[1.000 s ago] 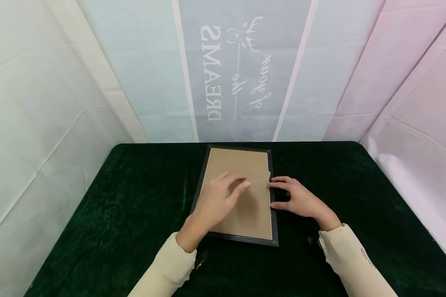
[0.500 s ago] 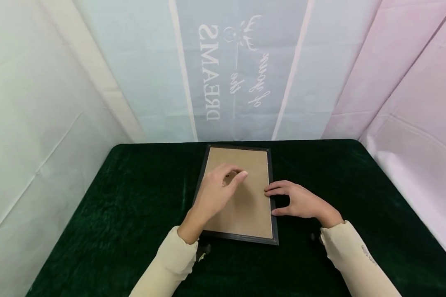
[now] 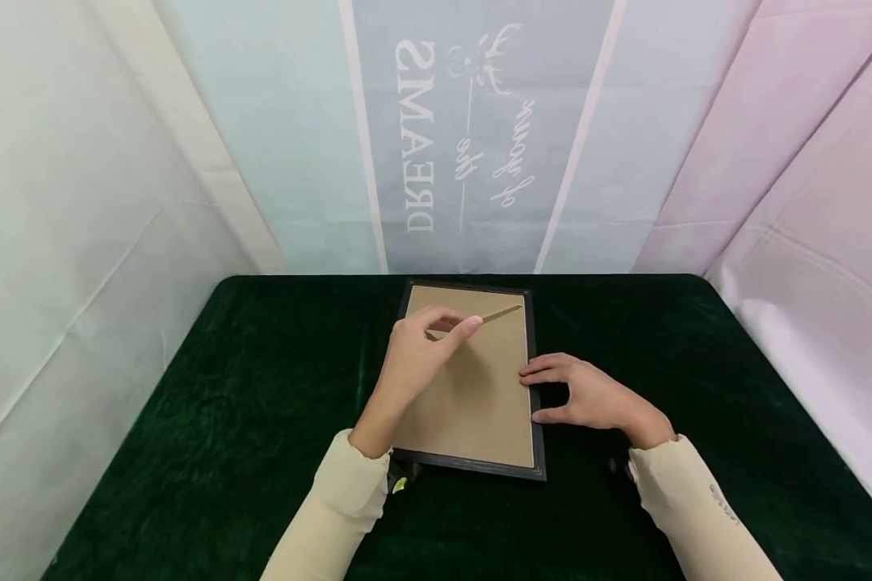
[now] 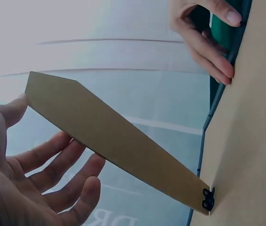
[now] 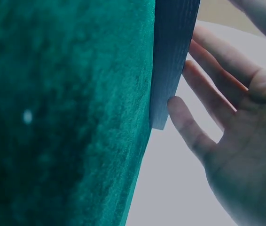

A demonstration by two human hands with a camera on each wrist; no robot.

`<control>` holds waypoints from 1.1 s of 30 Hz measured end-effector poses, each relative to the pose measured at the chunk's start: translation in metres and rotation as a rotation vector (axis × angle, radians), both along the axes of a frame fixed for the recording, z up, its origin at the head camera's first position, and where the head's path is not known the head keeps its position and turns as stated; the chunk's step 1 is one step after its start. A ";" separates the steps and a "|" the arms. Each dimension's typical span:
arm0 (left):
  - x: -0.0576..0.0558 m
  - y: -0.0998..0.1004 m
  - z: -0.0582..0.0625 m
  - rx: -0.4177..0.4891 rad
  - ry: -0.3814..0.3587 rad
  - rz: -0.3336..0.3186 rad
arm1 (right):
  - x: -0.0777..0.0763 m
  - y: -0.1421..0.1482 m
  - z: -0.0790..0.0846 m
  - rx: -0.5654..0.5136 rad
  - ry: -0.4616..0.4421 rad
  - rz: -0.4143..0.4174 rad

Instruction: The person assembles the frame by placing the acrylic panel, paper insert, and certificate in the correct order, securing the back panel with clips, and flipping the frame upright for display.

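A picture frame lies back up on the table, its dark border (image 3: 472,466) around a tan backing board (image 3: 490,420). From the board rises a brown easel leg (image 4: 100,132), tilted up on a small black hinge (image 4: 208,198). My left hand (image 3: 414,355) pinches the leg's free end between thumb and fingers, above the board. In the head view only a thin edge of the leg shows beyond the thumb. My right hand (image 3: 584,391) rests on the frame's right side, fingertips over the border onto the board and thumb at the outer edge; it grips nothing.
Dark green velvet cloth (image 3: 276,403) covers the table. Pale fabric walls stand at the left (image 3: 80,202), at the back (image 3: 305,161) and at the right (image 3: 807,202). A dark wrist device (image 3: 404,472) sits under the left cuff.
My left hand has lifted slightly, and the leg's edge now shows slanting up from the board. My right fingers have moved from the frame's right edge onto the board and stayed there.
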State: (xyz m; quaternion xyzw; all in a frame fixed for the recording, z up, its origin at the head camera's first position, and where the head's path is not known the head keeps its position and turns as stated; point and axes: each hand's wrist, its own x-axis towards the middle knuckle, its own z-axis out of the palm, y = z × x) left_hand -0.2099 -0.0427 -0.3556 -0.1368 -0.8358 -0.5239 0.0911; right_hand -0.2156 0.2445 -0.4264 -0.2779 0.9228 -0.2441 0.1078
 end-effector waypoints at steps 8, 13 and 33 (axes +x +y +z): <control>0.001 -0.001 -0.003 0.015 0.031 0.026 | 0.003 -0.008 0.002 0.029 -0.006 -0.022; 0.002 0.000 -0.002 0.012 0.055 0.041 | 0.003 -0.014 0.005 0.062 0.026 -0.036; 0.001 -0.001 -0.002 0.016 0.051 -0.003 | -0.001 -0.004 0.005 0.067 0.056 0.026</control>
